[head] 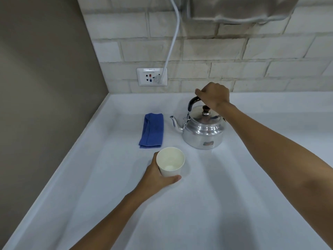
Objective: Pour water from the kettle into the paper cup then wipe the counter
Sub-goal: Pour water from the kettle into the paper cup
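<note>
Nothing looks poured yet; the white paper cup [170, 161] stands near on the pale counter [234, 195], seemingly empty, clasped by the left hand [158, 179]; the right hand [213, 95] clenches the black handle of the silver metal kettle [202, 131], seated farther right; the folded blue cloth [152, 130] lies untouched to its left; pouring and wiping remain

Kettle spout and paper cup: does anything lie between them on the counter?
No. The head view shows only bare white counter between the kettle spout and the paper cup. The folded blue cloth lies off to the left.
</note>
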The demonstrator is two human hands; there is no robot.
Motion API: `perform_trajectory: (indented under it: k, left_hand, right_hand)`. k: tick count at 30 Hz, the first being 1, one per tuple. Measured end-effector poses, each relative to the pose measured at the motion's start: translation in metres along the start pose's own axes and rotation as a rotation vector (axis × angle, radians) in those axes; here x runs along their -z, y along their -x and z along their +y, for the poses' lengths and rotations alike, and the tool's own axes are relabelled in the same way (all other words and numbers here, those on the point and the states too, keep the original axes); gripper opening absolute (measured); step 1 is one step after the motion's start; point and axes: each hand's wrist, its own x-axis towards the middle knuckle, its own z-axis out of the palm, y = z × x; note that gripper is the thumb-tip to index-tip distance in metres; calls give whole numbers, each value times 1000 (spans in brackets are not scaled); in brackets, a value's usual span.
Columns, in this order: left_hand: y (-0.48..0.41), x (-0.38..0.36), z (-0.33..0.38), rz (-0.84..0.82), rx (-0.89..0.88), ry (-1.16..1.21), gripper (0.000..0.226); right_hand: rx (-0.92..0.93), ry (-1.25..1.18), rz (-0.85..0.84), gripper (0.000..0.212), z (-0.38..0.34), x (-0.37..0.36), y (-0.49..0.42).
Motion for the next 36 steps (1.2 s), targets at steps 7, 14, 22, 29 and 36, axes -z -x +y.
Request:
perform_trajectory:
  k: [7, 14, 22, 29, 36]
  left_hand:
    - [-1, 1, 4, 71, 28, -6, 78]
    - [1, -2, 9, 89, 38, 11, 81]
    - [2, -5, 12, 111, 51, 20, 81]
    - [2, -7, 15, 121, 38, 28, 81]
    - [3, -8, 18, 127, 34, 32, 82]
  right_hand:
    - [132, -15, 7, 51, -5, 16, 22]
    - [285, 30, 76, 53, -22, 45, 42]
    - [479, 219, 149, 51, -37, 68, 55]
    - [604, 303, 181, 41, -50, 77, 66]
    - [672, 325, 198, 40, -60, 79, 74]
